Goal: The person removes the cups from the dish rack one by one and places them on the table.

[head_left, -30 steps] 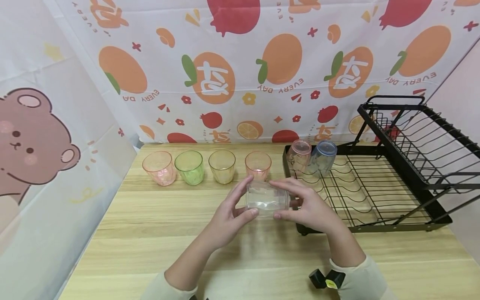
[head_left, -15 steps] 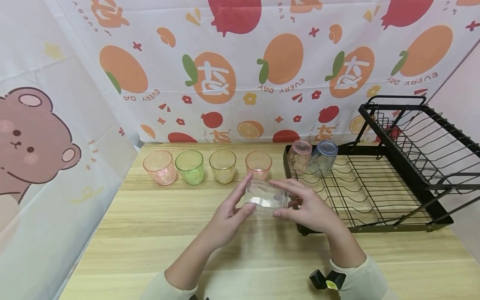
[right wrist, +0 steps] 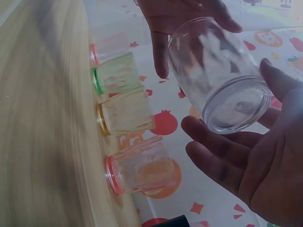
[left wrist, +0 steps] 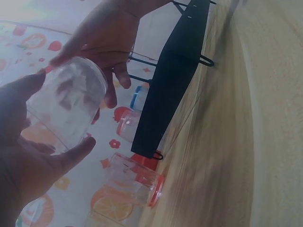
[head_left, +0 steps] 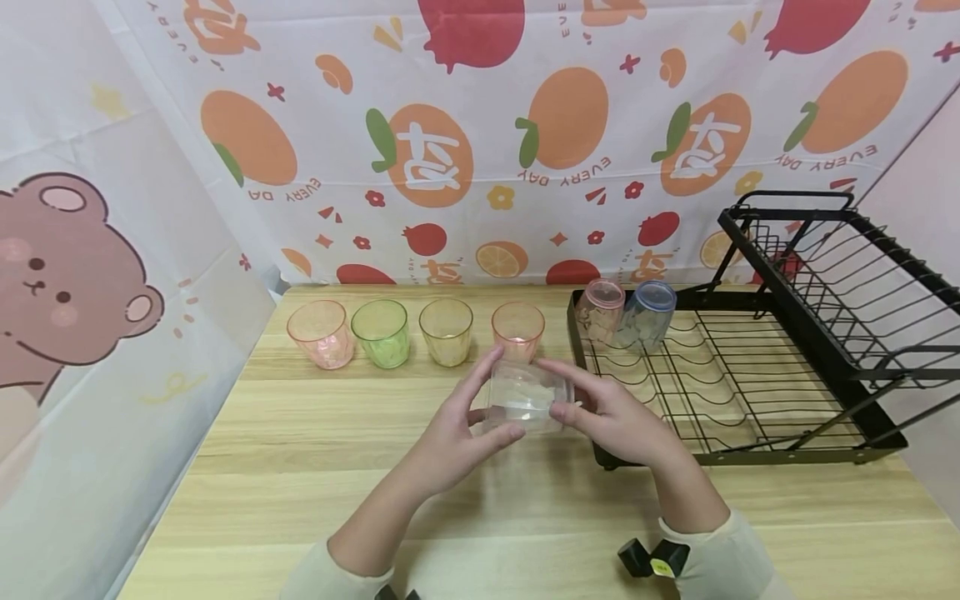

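A clear, colourless cup [head_left: 527, 395] lies on its side in the air above the table, held between both hands. My left hand [head_left: 461, 435] holds it round the rim end, thumb below and index finger above. At the base end, my right hand [head_left: 611, 415] grips it between thumb and fingers. The right wrist view shows the round base of the cup [right wrist: 239, 104] facing the right palm. In the left wrist view the left thumb and fingers span the cup [left wrist: 71, 101], with the right hand [left wrist: 106, 40] behind it.
Behind the hands stand a pink cup [head_left: 321, 335], a green cup [head_left: 381, 335], a yellow cup [head_left: 446, 333] and an orange-pink cup [head_left: 517, 325] in a row. A black dish rack [head_left: 750, 457] at right holds upturned pink [head_left: 600, 315] and blue [head_left: 648, 317] cups. A patterned cloth hangs behind.
The cup has turned slightly between the hands. My right thumb has moved up onto its side, and my left thumb has shifted lower. The standing cups and rack stay put.
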The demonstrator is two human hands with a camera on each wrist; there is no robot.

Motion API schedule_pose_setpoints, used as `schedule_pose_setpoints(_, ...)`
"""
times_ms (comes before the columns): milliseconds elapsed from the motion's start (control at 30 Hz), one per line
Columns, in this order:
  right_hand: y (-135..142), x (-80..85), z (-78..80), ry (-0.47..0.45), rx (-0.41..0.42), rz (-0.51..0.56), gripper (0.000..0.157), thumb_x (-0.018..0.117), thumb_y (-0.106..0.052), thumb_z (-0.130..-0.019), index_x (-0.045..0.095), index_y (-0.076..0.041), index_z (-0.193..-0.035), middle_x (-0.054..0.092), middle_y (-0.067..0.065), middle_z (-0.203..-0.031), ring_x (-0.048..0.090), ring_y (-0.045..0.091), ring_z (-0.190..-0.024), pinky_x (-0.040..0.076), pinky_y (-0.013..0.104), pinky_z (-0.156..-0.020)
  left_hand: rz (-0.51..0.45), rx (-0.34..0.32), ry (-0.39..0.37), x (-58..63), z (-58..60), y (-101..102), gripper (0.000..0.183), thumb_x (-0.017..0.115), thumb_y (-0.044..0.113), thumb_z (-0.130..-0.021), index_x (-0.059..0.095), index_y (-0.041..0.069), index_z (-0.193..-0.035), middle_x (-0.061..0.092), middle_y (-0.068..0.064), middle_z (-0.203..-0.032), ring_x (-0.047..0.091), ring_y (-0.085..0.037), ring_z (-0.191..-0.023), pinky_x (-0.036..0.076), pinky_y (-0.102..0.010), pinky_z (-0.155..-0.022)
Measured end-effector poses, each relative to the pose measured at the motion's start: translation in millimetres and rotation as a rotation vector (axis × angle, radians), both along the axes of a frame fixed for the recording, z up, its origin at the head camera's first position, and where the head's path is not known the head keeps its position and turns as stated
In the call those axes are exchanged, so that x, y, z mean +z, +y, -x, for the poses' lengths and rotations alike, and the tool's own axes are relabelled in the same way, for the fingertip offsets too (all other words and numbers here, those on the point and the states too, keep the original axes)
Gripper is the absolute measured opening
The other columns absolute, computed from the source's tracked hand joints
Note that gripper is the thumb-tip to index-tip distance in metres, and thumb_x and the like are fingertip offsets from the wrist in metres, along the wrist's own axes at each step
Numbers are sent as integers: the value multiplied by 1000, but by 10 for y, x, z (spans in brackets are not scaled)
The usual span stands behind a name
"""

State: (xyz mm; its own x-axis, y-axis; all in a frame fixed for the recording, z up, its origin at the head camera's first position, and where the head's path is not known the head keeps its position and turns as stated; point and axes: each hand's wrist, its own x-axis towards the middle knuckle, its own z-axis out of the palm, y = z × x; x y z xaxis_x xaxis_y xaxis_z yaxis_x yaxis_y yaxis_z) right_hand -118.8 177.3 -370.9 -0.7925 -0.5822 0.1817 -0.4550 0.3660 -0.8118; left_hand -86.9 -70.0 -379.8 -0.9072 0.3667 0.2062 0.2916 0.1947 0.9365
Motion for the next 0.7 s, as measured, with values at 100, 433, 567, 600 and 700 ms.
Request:
schedule_pose_setpoints(100,-6,-11,2,-14,3,-19,48,52,-24,-103,42,-22,-150,63,4,-122,60,13,-75,54,30,-66,-9,-9,22,-10,3,-1,87,75,20,-88,23,41,-154,15,11,-164,25,-22,-148,51,-37,-100)
schedule_pose_setpoints(433,-7,8,-5,-28,-17,-16,46,50,-27,-104,42,-26,-149,61,6,-129,60,16,-77,54,31,-67,14,-35,39,-30,8,33,81,65,22,-96,15,41,-156,9,11,-165,21,-24,-149,47,-43,-105)
schedule_pose_setpoints(567,-10,5,-3,-39,-16,-24,47,51,-27,-103,43,-22,-149,60,8,-132,62,16,-78,55,32,-68,23,-36,45,-36,1,34,80,63,18,-97,14,40,-156,11,12,-165,22,-23,-149,46,-43,-106)
schedule_pose_setpoints(600,-11,5,-5,-39,-18,-32,47,51,-28,-103,43,-22,-150,59,8,-135,62,16,-80,55,33,-71,26,-38,46,-34,-2,34,79,62,19,-98,13,40,-156,11,12,-165,22,-23,-149,46,-43,-106)
schedule_pose_setpoints(700,-6,-1,-10,-26,-23,-68,48,50,-31,-103,42,-25,-150,53,7,-144,63,14,-86,53,38,-80,33,-49,45,-36,-12,31,77,59,20,-100,11,40,-157,9,10,-165,40,-21,-141,48,-40,-104)
